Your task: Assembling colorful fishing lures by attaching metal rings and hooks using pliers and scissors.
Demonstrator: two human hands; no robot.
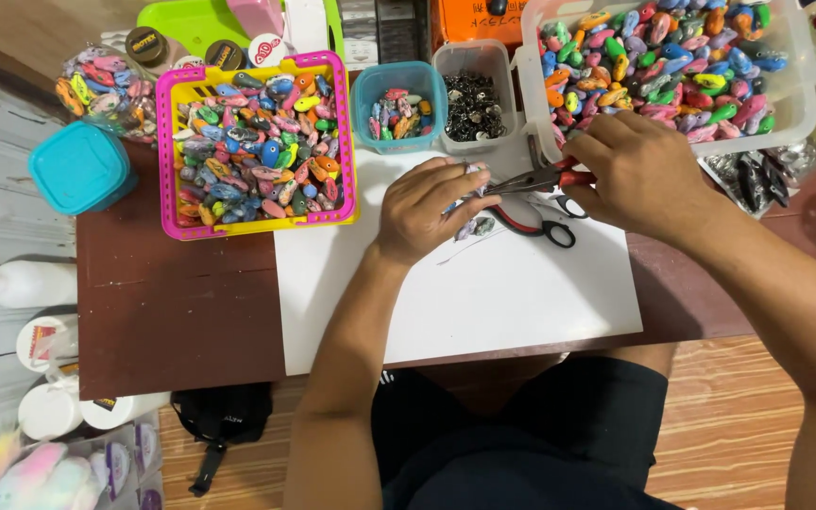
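The left hand (424,210) is pinching a small lure (469,181); the right hand (637,170) is squeezing red pliers (533,179) onto it. A slip could be pricking fingers or flinging it off the table (172,302).

The pliers (531,179) have bare metal jaws and glossy red plastic grips. A matt white paper sheet (484,293) covers the smooth brown bench (172,312). The pink basket (167,161) is glossy plastic; its painted lures (257,151) look shiny, possibly lacquered.

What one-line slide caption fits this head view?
Left hand pinches a small painted piece while right hand works red-handled pliers over a white sheet.
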